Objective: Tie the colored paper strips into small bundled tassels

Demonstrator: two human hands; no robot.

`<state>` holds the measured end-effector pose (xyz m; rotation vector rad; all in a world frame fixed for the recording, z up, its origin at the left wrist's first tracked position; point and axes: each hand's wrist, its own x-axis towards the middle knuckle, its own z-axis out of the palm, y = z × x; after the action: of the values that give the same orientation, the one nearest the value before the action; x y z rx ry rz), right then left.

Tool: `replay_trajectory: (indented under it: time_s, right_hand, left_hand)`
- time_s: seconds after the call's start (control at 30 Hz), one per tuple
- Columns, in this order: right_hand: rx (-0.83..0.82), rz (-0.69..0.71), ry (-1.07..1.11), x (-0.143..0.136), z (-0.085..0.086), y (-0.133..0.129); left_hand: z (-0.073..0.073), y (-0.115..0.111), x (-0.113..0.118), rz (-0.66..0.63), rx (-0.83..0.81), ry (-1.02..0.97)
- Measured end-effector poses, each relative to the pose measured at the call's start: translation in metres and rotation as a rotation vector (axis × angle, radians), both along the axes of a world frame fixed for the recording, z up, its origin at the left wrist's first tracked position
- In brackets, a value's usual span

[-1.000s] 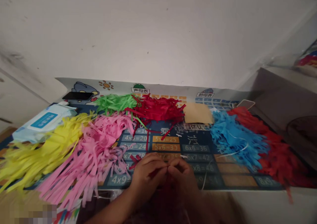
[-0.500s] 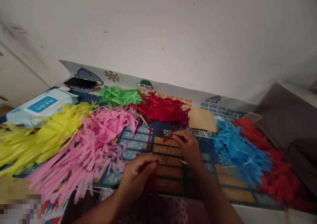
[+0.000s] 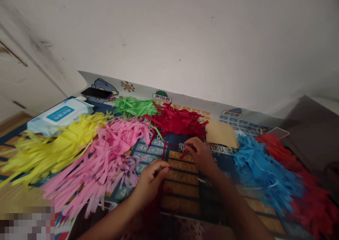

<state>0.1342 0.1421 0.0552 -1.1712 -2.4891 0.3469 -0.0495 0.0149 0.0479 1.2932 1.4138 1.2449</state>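
My left hand (image 3: 151, 179) is closed in a pinch around red paper strips; a small red end shows at its fingertips and dark red strips hang below it, dim in the shadow. Up and to the right, my right hand (image 3: 200, 156) pinches a short red strip (image 3: 183, 155) between thumb and fingers. Just beyond both hands lies a pile of dark red fringed strips (image 3: 178, 120), with a few loose ends trailing toward me. The hands are apart, above a mat (image 3: 180, 194) printed with multiplication tables.
Bundles of green (image 3: 135, 106), pink (image 3: 116, 141) and yellow fringe (image 3: 66, 139) lie to the left, beside a wet wipes pack (image 3: 60, 114) and a black phone (image 3: 96, 93). On the right are a tan card (image 3: 221, 134), blue fringe (image 3: 267, 173) and red-orange fringe (image 3: 304, 180). A wall stands behind.
The view has turned slightly left, so everything sits further right in the picture. Both hands keep their pinch; the right-hand strip now shows shorter and the left hand has shifted slightly.
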Motion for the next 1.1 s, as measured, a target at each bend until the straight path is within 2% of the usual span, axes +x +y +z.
replay_trajectory:
  time_s: [0.1,0.17,0.3,0.43,0.5,0.77,0.97,1.1]
  right_hand:
    - [-0.174,-0.012,0.385,-0.001,-0.004,-0.057]
    - [-0.255,-0.042,0.536,-0.002,-0.009,-0.088]
    - [-0.363,-0.154,0.684,0.0,-0.019,-0.118]
    - [-0.543,-0.257,0.876,0.002,-0.026,-0.128]
    - [-0.583,-0.272,0.939,0.002,-0.028,-0.132]
    - [-0.596,-0.288,1.025,0.0,-0.028,-0.136]
    - [-0.498,-0.375,0.886,0.004,-0.025,-0.136]
    - [-0.513,-0.379,0.893,0.005,-0.026,-0.136]
  left_hand:
    - [0.001,-0.001,0.0,-0.005,0.097,0.149]
    - [0.001,-0.002,0.002,-0.034,0.126,0.212]
    - [0.004,-0.004,0.007,-0.138,0.165,0.293]
    - [0.008,-0.004,0.01,-0.205,0.184,0.357]
    - [0.009,-0.004,0.01,-0.222,0.212,0.399]
    - [0.011,-0.005,0.009,-0.265,0.316,0.492]
    - [0.017,-0.003,0.01,-0.345,0.352,0.551]
    - [0.019,-0.003,0.011,-0.391,0.318,0.548]
